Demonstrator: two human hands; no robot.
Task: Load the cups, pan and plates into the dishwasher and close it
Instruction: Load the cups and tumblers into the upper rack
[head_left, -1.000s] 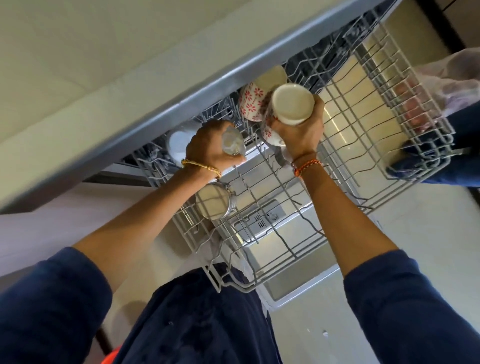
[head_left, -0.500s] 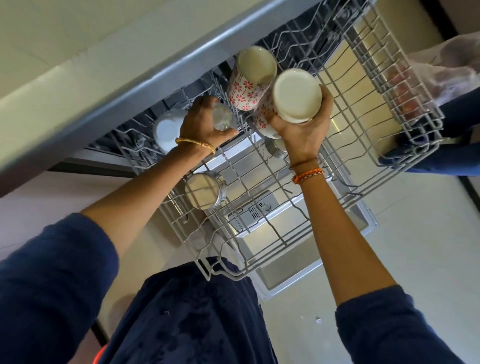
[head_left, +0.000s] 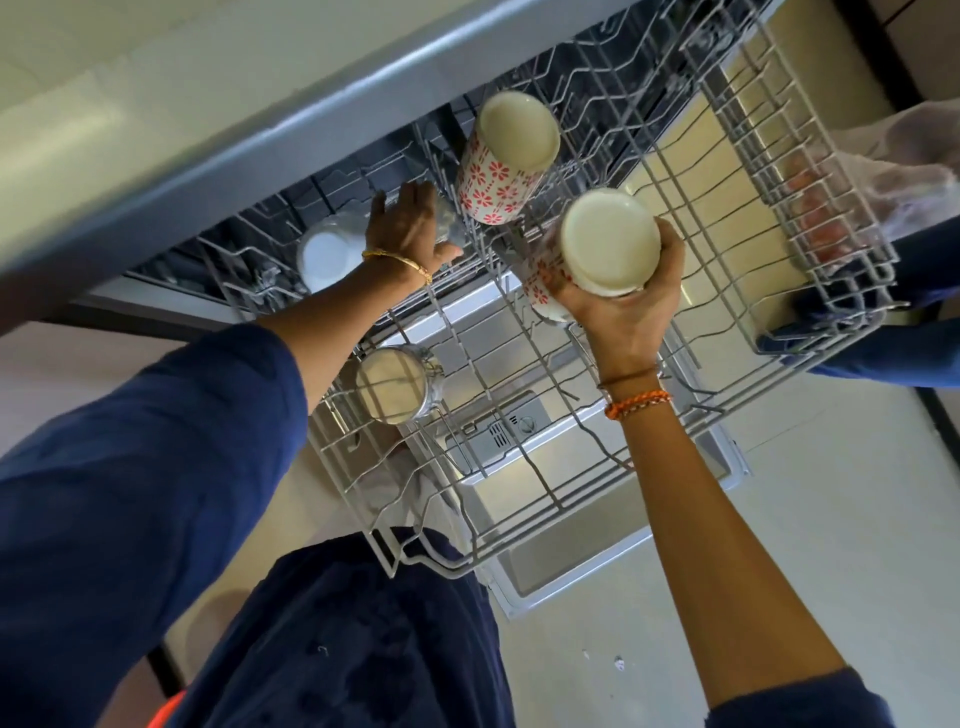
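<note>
The grey wire upper rack (head_left: 810, 291) is pulled out of the dishwasher. My right hand (head_left: 623, 312) grips a red-flowered cup (head_left: 608, 244) bottom up, over the rack's middle. A second flowered cup (head_left: 504, 156) stands upside down in the rack behind it. My left hand (head_left: 410, 223) is wrapped around a clear glass (head_left: 451, 231) at the back left, and the hand hides most of the glass. A white cup (head_left: 327, 254) sits left of that hand. An upturned glass cup (head_left: 395, 384) rests in the rack's front left.
The open dishwasher door (head_left: 597, 467) with its detergent dispenser lies below the rack. The grey counter edge (head_left: 260, 135) overhangs the back. Another person in blue, with a hand in clear plastic (head_left: 914, 171), stands at the rack's right end.
Both hands have reached farther back into the rack. The right hand's flowered cup has drawn apart from the other flowered cup. The left hand has carried the clear glass toward the back left.
</note>
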